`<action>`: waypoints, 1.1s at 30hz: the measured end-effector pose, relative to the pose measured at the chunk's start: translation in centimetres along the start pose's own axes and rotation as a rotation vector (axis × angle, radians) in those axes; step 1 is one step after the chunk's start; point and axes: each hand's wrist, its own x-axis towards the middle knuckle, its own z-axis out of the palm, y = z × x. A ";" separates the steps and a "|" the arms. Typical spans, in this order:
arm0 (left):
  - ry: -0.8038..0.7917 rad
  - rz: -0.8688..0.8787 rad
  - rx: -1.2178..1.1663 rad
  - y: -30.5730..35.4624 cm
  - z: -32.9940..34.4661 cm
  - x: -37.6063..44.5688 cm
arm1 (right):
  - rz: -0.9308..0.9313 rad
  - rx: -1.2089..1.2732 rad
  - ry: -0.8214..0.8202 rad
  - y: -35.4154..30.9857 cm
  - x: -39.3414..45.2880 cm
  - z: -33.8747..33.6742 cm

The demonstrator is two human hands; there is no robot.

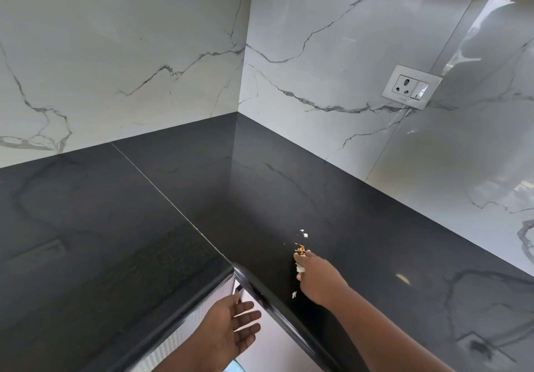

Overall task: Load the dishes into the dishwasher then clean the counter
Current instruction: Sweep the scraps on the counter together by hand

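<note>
A black stone counter runs in an L around an inner corner. Small white and orange food scraps lie on it near the front edge, and one white bit lies closer to the edge. My right hand rests on the counter with its fingers against the scraps, and white bits show under the fingers. Whether it pinches any of them is hidden. My left hand hovers palm up with straight fingers just below the counter's front edge, holding nothing.
White marbled wall tiles back the counter on both sides. A white socket with a switch sits on the right wall. White ribbed cabinet fronts and light floor show below the counter edge.
</note>
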 end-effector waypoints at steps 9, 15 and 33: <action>-0.027 0.037 0.025 0.3 -0.1 -0.2 | 0.071 -0.255 -0.004 -0.3 -0.3 -1.3; -0.041 0.048 0.033 0.0 -0.9 -0.4 | 0.103 -0.053 0.118 0.1 -0.5 -2.1; 0.041 -0.024 -0.132 -4.7 -8.4 2.0 | 0.298 2.078 -0.364 -6.1 -9.4 2.2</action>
